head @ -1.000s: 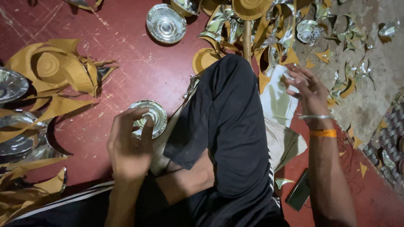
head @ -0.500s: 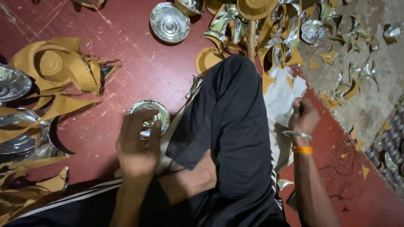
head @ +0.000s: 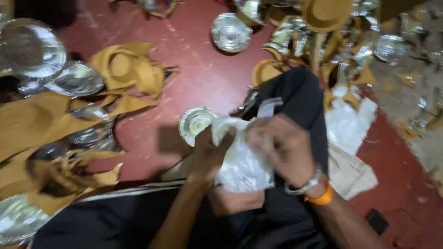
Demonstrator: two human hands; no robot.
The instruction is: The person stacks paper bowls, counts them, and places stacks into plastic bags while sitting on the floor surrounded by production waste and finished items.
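Both hands meet over my lap on a crumpled clear plastic bag [head: 242, 166]. My left hand [head: 210, 150] grips its left edge, thumb on top. My right hand [head: 281, 147], with a metal bangle and an orange band at the wrist, closes on the bag's upper right part. A small silver foil bowl [head: 194, 123] lies on the red floor just beyond my left hand. My bent knee in black trousers [head: 300, 99] is behind the bag. The frame is motion-blurred.
Tan paper scraps and cut-outs [head: 129, 69] and silver foil plates [head: 76, 80] crowd the left. Another silver bowl [head: 230, 32] lies at the top. A heap of foil and tan offcuts [head: 350, 41] fills the top right. White plastic sheets [head: 350, 127] lie to my right.
My right hand has come in from the right side to my lap. Both hands now hold a plastic bag. The left hand has left the small silver bowl on the floor.
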